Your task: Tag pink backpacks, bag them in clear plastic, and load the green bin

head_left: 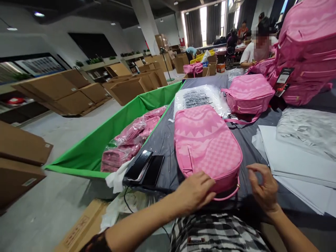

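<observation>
A pink backpack (210, 140) with a zigzag and checkered pattern lies on the dark cloth-covered table in front of me. Its top handle and near edge face my body. My left hand (196, 190) is on its near left corner, fingers bent over the edge; the thumb is partly hidden. Just right of the bag, my right hand (264, 189) is raised with curved fingers apart, holding nothing. Beyond the backpack, a clear plastic bag with dark print (198, 98) lies flat. A smaller pink bag (249, 92) with a strap sits behind to the right.
A green-walled bin (86, 147) at left holds several plastic-wrapped pink bags (131, 134). Two phones (153, 169) lie at the table's left edge. White sheets (294, 154) and plastic bags (309, 127) lie right, below stacked pink backpacks (307, 52). A person (258, 49) sits beyond.
</observation>
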`<state>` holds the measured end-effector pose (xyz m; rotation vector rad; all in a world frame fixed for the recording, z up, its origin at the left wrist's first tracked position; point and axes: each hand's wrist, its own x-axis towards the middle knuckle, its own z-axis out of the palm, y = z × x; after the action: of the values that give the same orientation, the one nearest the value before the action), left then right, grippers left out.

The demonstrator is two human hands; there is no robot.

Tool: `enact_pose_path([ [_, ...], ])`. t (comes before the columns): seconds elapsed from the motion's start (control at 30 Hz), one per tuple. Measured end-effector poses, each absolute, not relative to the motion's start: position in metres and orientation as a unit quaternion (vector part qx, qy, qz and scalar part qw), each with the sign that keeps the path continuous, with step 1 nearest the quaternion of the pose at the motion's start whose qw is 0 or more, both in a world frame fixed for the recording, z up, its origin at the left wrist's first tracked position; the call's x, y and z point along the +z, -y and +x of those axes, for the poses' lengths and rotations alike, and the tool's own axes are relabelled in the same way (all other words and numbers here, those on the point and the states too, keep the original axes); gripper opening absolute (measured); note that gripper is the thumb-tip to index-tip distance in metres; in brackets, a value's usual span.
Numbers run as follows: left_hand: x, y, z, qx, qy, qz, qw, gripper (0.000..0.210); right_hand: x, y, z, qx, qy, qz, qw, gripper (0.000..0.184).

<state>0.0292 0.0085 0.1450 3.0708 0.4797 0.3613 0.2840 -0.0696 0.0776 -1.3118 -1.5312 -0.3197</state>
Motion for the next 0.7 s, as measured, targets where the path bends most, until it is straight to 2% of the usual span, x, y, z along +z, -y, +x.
enact_pose_path([
  [0.07, 0.126, 0.012, 0.055, 0.087, -0.148, 0.985, -0.013, 0.018, 0.054, 0.083, 0.302, -0.125, 0.640, -0.607, 0.454, 0.020],
  [0.17, 0.101, 0.032, 0.093, 0.000, -0.129, 0.991, -0.031, 0.016, 0.022, 0.093, 0.300, -0.075, 0.702, -0.612, 0.356, 0.035],
  [0.33, 0.081, 0.036, 0.124, -0.102, -0.203, 0.971, 0.068, 0.025, -0.009, 0.087, 0.269, -0.077, 0.660, -0.639, 0.386, 0.019],
  [0.43, 0.084, 0.030, 0.130, -0.074, -0.257, 0.957, 0.108, 0.027, -0.013, 0.082, 0.267, -0.101, 0.641, -0.641, 0.409, 0.028],
  [0.5, 0.094, 0.023, 0.134, -0.030, -0.305, 0.938, 0.160, 0.022, -0.008, 0.079, 0.277, -0.119, 0.634, -0.644, 0.411, 0.026],
  [0.57, 0.109, 0.012, 0.140, 0.032, -0.334, 0.907, 0.254, 0.026, 0.002, 0.076, 0.290, -0.133, 0.643, -0.652, 0.380, 0.023],
  [0.63, 0.125, 0.000, 0.150, 0.088, -0.335, 0.865, 0.363, 0.038, 0.012, 0.074, 0.297, -0.126, 0.663, -0.657, 0.336, 0.029],
  [0.7, 0.137, -0.010, 0.165, 0.117, -0.331, 0.832, 0.429, 0.044, 0.019, 0.074, 0.295, -0.095, 0.670, -0.665, 0.316, 0.031],
])
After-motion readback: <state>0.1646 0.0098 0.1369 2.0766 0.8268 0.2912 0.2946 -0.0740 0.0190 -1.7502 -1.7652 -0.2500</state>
